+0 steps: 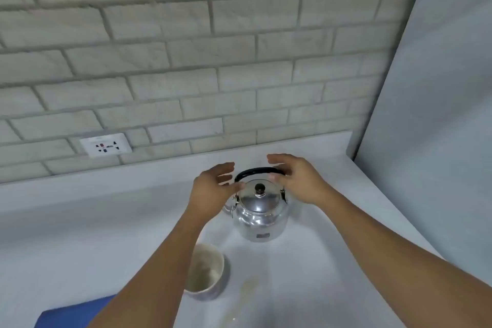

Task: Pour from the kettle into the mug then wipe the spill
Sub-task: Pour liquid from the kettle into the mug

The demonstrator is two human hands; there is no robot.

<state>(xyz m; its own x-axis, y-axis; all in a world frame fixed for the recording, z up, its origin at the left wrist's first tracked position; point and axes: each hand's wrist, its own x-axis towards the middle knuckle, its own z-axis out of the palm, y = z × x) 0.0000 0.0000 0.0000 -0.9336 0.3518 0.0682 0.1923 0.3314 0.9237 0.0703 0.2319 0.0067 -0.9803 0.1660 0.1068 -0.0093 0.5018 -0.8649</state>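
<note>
A shiny steel kettle (259, 214) with a black arched handle and a dark lid knob stands upright on the white counter (332, 261). My left hand (213, 188) hovers at its left side, fingers spread, holding nothing. At the right end of the handle is my right hand (298, 177), also spread and with its fingers not closed on the handle. A cream mug (206, 271) stands in front of the kettle, partly hidden by my left forearm. A blue cloth (77, 313) lies at the lower left edge. A faint pale streak (246, 293) marks the counter right of the mug.
A brick-pattern tiled wall rises behind the counter, with a white wall socket (106, 145) at the left. A plain grey wall (439, 114) closes off the right side, close to the kettle.
</note>
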